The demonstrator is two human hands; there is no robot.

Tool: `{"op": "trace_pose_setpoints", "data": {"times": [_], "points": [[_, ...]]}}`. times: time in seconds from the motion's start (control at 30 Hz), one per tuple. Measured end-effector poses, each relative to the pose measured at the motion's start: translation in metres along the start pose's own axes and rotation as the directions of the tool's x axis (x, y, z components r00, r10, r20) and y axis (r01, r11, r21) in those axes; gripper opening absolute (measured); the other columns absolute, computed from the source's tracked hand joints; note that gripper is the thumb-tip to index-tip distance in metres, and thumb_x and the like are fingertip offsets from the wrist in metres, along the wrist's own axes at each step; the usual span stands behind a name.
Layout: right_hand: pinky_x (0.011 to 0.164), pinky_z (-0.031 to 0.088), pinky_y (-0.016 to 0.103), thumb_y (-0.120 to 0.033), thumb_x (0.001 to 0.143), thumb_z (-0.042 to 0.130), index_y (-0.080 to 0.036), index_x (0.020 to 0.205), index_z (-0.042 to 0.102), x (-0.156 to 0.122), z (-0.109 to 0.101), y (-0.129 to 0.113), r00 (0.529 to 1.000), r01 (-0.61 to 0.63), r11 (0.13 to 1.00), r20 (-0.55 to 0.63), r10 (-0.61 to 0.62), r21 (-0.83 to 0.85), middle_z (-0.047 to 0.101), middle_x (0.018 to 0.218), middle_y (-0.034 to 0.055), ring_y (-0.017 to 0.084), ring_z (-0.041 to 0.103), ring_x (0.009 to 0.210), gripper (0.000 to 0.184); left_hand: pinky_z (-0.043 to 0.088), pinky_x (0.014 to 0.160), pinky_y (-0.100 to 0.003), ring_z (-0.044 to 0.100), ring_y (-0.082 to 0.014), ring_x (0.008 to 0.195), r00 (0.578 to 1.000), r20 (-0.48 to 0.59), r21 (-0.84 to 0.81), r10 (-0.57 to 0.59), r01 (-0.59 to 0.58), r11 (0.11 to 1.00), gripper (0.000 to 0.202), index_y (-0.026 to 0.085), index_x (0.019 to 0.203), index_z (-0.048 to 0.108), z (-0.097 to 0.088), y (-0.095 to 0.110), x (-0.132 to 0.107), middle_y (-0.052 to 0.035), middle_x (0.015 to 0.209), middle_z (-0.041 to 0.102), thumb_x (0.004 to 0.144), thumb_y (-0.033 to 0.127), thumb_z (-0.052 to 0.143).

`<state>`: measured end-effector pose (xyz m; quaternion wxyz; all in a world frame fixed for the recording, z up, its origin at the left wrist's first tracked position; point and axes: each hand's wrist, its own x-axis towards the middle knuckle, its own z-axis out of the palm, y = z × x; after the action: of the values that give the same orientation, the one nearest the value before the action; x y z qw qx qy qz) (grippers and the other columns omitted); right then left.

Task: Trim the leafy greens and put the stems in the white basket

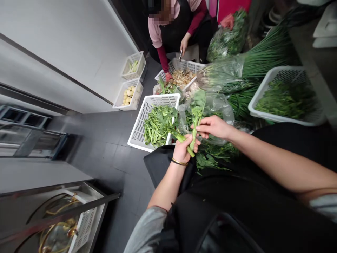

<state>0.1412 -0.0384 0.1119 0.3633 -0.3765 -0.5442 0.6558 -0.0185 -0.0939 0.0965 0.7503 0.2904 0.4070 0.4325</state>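
Observation:
My left hand (182, 149) is closed around the lower ends of leafy green vegetable stalks (196, 114) with thick pale stems. One stalk points up and away, and another slants to the left. Thumb and fingers of my right hand (213, 127) pinch the upright stalk partway up its stem. Just ahead on the left, a white slotted basket (137, 128) holds a heap of cut greens (157, 126). Loose leafy greens (210, 160) lie under my hands, beside an open clear plastic bag (223, 109).
Opposite, a person (179, 31) works over a white basket (193, 65) of brown and pale pieces. Small baskets of peeled potatoes (128, 95) and pale green vegetables (133, 66) stand by the wall. Long green stalks (265, 56) and a basket of leaves (286, 100) are right.

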Motion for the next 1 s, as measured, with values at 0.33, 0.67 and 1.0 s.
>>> {"op": "trace_pose_setpoints", "data": {"times": [0.33,0.67,1.0], "points": [[0.056,0.046,0.030,-0.044,0.075,0.064,-0.020,0.073,0.064,-0.033,0.023,0.009,0.877,0.157,0.903,-0.363,-0.313,-0.400,0.065,0.067,0.0045,0.016,0.059,0.060,0.023,0.023,0.035,-0.014,0.039,-0.0036,0.038,0.993,-0.114,-0.227,0.007,-0.033,0.973,0.025,0.010,0.085,0.061,0.012,-0.007,-0.007,-0.0007,0.057,0.056,0.073,0.031,0.069],[0.053,0.044,0.026,-0.047,0.082,0.054,-0.019,0.074,0.056,-0.051,0.011,0.002,0.998,0.071,0.962,0.017,-0.069,-0.262,0.054,0.052,-0.0031,0.011,0.051,0.049,0.029,0.019,0.032,-0.012,0.027,-0.0016,0.036,0.982,0.084,-0.397,-0.167,0.187,0.899,0.027,0.010,0.090,0.061,0.001,0.005,-0.018,0.0014,0.057,0.043,0.092,0.027,0.040],[0.051,0.039,0.027,-0.056,0.082,0.048,-0.018,0.046,0.048,-0.005,0.015,0.012,0.949,-0.121,0.827,-0.308,-0.065,-0.550,0.049,0.039,0.0024,0.011,0.047,0.041,0.053,0.031,0.037,-0.017,0.043,-0.0054,0.038,0.952,-0.231,0.186,0.202,-0.161,0.969,0.032,0.012,0.088,0.064,0.008,-0.030,-0.008,0.0020,0.055,0.056,0.070,0.037,0.070]]}}
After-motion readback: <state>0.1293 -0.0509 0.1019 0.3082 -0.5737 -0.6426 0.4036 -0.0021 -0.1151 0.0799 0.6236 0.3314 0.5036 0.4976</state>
